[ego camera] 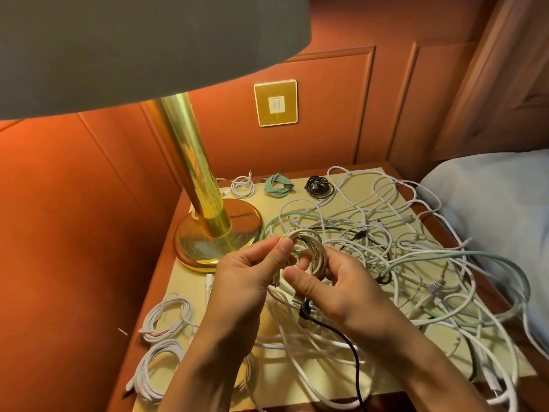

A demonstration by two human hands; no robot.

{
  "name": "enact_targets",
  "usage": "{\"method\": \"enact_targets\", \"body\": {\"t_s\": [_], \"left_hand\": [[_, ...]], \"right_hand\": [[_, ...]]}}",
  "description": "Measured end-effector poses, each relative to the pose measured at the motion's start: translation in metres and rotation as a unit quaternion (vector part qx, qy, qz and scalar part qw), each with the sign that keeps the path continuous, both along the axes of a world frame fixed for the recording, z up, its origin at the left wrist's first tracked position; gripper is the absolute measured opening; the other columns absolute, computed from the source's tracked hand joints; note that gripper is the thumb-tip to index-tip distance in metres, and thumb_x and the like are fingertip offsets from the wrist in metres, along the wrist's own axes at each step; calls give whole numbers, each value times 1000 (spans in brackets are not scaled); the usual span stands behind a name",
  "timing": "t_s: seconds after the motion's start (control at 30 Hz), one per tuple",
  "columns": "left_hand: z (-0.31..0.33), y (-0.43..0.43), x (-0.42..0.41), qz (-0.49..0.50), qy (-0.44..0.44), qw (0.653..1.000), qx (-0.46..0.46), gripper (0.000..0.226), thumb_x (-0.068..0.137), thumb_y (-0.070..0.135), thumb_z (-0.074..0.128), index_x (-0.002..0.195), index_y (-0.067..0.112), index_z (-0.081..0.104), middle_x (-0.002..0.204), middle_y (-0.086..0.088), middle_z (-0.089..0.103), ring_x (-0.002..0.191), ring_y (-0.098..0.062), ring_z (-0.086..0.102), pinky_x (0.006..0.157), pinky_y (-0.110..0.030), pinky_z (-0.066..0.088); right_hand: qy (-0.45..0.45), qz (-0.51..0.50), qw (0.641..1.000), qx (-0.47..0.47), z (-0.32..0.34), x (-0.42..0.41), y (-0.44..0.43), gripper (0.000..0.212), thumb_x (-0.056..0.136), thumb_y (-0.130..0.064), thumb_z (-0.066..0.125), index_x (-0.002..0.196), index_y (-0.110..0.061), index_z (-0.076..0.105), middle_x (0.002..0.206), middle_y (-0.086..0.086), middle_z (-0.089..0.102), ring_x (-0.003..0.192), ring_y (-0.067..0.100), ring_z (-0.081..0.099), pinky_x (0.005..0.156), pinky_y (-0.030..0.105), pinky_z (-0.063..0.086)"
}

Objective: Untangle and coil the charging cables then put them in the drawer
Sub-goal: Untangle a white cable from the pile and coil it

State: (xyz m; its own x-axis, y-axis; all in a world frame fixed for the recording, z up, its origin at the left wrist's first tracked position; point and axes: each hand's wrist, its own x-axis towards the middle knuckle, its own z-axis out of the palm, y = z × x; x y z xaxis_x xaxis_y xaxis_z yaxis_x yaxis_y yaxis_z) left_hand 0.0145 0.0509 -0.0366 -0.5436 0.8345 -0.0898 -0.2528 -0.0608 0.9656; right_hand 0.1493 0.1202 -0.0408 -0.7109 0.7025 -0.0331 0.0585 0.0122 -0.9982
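Between both sets of fingers, just above the bench (185, 282), is a cream cable coil (312, 246). L hand (246, 278) pinches its upper-left loop w/ thumb + forefinger; R hand (335, 288) grips the lower right, thumb curled over. Right of + under the fingers sprawls the tangled pile (416, 263). Beyond the fingers: white coil (243, 187), green coil (279, 185), black coil (319, 187). Left of the fingers: two white bundles (166, 319).

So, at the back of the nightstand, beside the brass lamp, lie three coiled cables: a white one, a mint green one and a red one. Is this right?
No. In the head view the third is a black coiled cable, not red; the white coiled cable and mint green coiled cable beside the brass lamp on the nightstand are right.
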Motion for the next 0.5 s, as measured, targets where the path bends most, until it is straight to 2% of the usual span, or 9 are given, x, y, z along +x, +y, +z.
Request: {"method": "enact_targets", "body": {"t_s": [0.07,0.13,0.23,0.3,0.4,0.5], "left_hand": [[-1,0,0,1,7,1000,4,25,83,21,71,101,7,80,103,-14,78,102,-27,74,90,-35,56],[-3,1,-1,16,13,1000,6,23,85,22,71,99,8,81,97,-15,78,94,-26,72,86,-37,54],[-5,2,-5,54,50,997,2,21,84,31,70,88,13,81,81,-10,73,80,-24,54,78,-40,43],[-5,1,-6,59,62,996,4,23,87,30,69,86,10,80,79,-11,72,78,-24,53,75,-39,42],[-4,0,-7,54,107,993,10,19,93,23,67,92,8,79,86,-15,74,74,-17,57,68,-32,46],[-1,-2,-6,54,178,982,2,10,94,14,68,99,13,77,87,-3,78,73,-5,67,64,-16,50]], "right_hand": [[-47,-46,996,56,-2,-1,-1,28,86,-46,76,94,-21,65,83,-2,69,76,7,64,75,32,53],[-69,-95,987,110,-4,-2,0,16,89,-40,74,97,-27,68,84,-4,72,77,10,68,74,36,57],[-104,-149,967,180,-10,0,0,15,92,-37,70,106,-34,68,76,-5,69,67,10,69,70,40,58],[-95,-155,961,210,-11,1,-2,5,94,-34,69,98,-32,72,69,-10,69,63,8,68,67,35,57],[-68,-166,964,198,-12,5,1,7,93,-32,71,98,-30,75,70,-17,69,65,6,67,64,29,56],[-22,-185,974,126,-10,11,9,10,90,-31,76,99,-30,77,67,-11,68,61,7,62,61,29,52]]}}
